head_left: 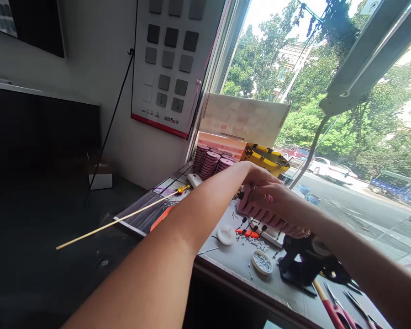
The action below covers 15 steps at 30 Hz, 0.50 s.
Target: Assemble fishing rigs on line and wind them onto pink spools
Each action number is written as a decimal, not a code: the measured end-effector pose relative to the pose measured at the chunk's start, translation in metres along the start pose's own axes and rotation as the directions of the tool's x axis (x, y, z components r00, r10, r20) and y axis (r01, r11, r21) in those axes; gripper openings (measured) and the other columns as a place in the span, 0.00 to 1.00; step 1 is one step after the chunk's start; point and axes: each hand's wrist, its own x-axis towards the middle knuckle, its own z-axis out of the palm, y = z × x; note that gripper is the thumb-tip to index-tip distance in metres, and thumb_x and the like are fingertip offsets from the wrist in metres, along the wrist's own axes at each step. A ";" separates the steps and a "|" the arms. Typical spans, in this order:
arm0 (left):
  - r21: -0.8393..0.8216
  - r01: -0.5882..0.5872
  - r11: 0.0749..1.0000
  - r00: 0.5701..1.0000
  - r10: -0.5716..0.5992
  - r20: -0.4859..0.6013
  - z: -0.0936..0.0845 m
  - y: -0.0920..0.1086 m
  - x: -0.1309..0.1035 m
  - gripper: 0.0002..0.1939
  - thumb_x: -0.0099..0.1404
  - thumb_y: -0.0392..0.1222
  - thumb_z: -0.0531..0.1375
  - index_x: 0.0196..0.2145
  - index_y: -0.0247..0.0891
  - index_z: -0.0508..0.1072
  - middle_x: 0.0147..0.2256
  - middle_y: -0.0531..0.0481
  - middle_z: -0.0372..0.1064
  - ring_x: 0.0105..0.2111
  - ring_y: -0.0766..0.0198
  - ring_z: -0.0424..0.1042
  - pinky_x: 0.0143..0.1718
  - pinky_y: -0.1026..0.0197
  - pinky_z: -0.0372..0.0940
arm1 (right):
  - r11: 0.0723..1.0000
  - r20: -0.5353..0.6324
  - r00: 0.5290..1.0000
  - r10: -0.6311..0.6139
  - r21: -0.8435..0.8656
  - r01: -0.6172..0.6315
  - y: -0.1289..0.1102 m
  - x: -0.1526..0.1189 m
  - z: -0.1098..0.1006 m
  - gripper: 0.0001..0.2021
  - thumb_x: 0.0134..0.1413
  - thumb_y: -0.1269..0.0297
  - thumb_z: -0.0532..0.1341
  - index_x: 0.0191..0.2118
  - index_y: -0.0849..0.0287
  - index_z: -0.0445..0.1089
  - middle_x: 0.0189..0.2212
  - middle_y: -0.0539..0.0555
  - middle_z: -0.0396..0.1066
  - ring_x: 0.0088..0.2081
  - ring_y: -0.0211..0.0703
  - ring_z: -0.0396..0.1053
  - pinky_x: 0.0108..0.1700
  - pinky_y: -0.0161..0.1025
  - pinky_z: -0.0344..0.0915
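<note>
Both arms reach out over the workbench (222, 256). My left hand (260, 174) is bent over the far end of a pink ridged rack (269, 219), its fingers mostly hidden behind my other hand. My right hand (269, 194) crosses close beside it at the same end of the rack, fingers curled down around small dark parts too small to name. Short black pieces hang along the rack's near side. Below it lie an orange tool (247, 233), a white round lid (226, 235) and a round dish (261, 262) of small pale beads.
Stacked pink spools (210, 162) and a yellow bag (265, 160) stand at the back. A long thin stick (116, 220) juts past the bench's left edge. A black device (299, 267) and red-handled scissors (342, 315) are at the right. A lamp arm (315, 141) rises by the window.
</note>
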 end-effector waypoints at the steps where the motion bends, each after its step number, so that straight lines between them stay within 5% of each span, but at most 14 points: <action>1: -0.005 0.038 0.999 0.998 -0.038 0.053 0.000 0.001 -0.001 0.17 0.57 0.50 0.53 0.41 0.39 0.68 0.30 0.51 0.72 0.35 0.58 0.70 0.32 0.59 0.67 | 1.000 0.001 1.000 0.000 -0.003 0.000 -0.001 0.000 0.000 0.09 0.49 0.69 0.55 0.30 0.58 0.73 0.30 0.52 0.71 0.31 0.42 0.66 0.33 0.36 0.61; 5: -0.021 0.113 0.993 0.983 -0.109 0.148 0.000 0.002 -0.003 0.18 0.57 0.51 0.52 0.40 0.38 0.69 0.29 0.51 0.72 0.34 0.59 0.70 0.30 0.61 0.68 | 1.000 -0.010 1.000 0.011 -0.025 -0.011 -0.009 -0.002 -0.001 0.08 0.48 0.70 0.55 0.29 0.59 0.73 0.28 0.53 0.71 0.30 0.42 0.65 0.31 0.36 0.60; 15: -0.008 0.143 0.990 0.973 -0.138 0.186 0.000 0.004 -0.005 0.19 0.58 0.50 0.50 0.40 0.35 0.70 0.30 0.49 0.73 0.36 0.57 0.70 0.30 0.61 0.68 | 0.993 -0.090 0.989 0.114 -0.026 -0.117 -0.021 -0.004 0.003 0.05 0.44 0.72 0.59 0.25 0.60 0.73 0.24 0.53 0.71 0.26 0.40 0.64 0.28 0.35 0.58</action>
